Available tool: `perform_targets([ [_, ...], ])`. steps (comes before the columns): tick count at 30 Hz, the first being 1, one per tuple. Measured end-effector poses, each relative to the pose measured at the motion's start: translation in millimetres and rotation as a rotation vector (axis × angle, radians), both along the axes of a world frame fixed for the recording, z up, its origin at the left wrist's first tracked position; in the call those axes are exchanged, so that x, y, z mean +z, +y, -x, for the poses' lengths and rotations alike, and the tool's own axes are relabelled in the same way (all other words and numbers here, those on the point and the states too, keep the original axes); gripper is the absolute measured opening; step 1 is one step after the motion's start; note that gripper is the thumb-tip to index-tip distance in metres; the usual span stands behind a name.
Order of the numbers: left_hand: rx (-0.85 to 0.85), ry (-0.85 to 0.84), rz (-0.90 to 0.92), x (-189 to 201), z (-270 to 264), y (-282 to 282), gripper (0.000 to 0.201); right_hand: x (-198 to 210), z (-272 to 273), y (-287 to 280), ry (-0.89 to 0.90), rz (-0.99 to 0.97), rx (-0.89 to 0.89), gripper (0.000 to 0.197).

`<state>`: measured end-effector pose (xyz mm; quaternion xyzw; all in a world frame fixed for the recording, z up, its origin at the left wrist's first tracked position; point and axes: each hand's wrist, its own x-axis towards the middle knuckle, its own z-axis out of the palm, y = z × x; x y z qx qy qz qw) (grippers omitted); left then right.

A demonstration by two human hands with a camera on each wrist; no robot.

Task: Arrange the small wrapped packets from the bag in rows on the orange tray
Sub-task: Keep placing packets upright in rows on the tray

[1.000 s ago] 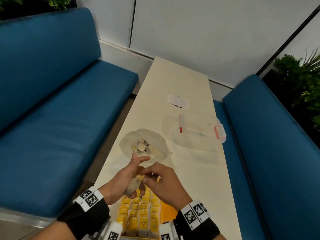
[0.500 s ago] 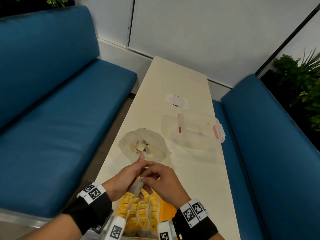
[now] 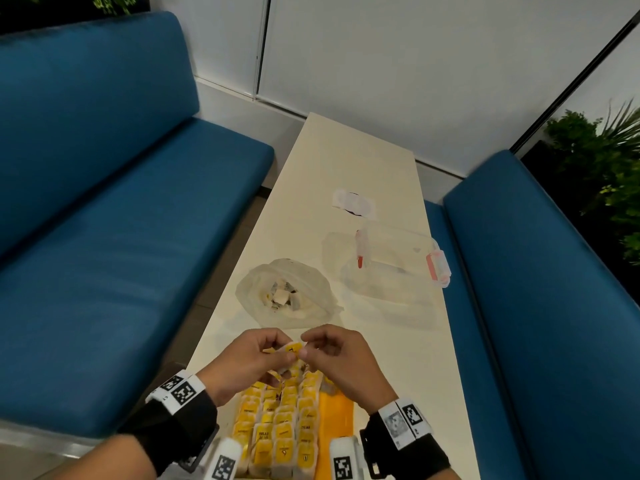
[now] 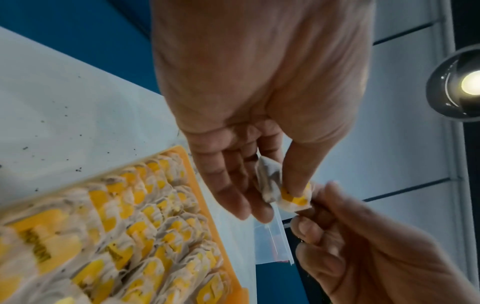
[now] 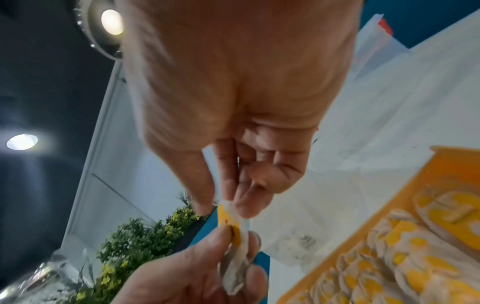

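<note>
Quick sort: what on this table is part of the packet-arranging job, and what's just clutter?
In the job:
- packet, pinched between left hand and right hand
- orange tray, rows of packets already on it
- bag, open, more packets inside

Just lying about:
- clear lidded container with red clips
- white paper slip farther up the table

Blue benches (image 3: pixel 114 258) flanking a cream table (image 3: pixel 349 168), white wall panels (image 3: pixel 398 64), green plants (image 3: pixel 602 168)
</note>
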<state>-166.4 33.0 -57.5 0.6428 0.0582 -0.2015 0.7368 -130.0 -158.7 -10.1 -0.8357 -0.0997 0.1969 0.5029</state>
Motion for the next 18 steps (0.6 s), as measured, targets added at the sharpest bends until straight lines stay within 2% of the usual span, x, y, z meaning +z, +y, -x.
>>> perform_targets([
  [3, 0.040, -0.053, -0.057, 0.2, -2.3, -3.8, 0.013, 1.6, -2.6, 2.3, -0.017, 0.059, -0.017, 0.002],
  [8, 0.099, -0.120, -0.147, -3.1, -2.9, -2.8, 0.015, 3.3, -8.4, -1.5, -0.098, 0.119, -0.039, 0.007],
  [15, 0.065, -0.166, -0.234, -9.5, -0.3, 4.0, 0.019, 21.9, -10.0, -6.6, -0.247, 0.308, 0.039, 0.010],
  [18, 0.141, -0.163, -0.384, -23.1, 2.3, 16.8, 0.018, 23.1, -6.9, -13.4, -0.256, 0.489, 0.184, 0.010],
])
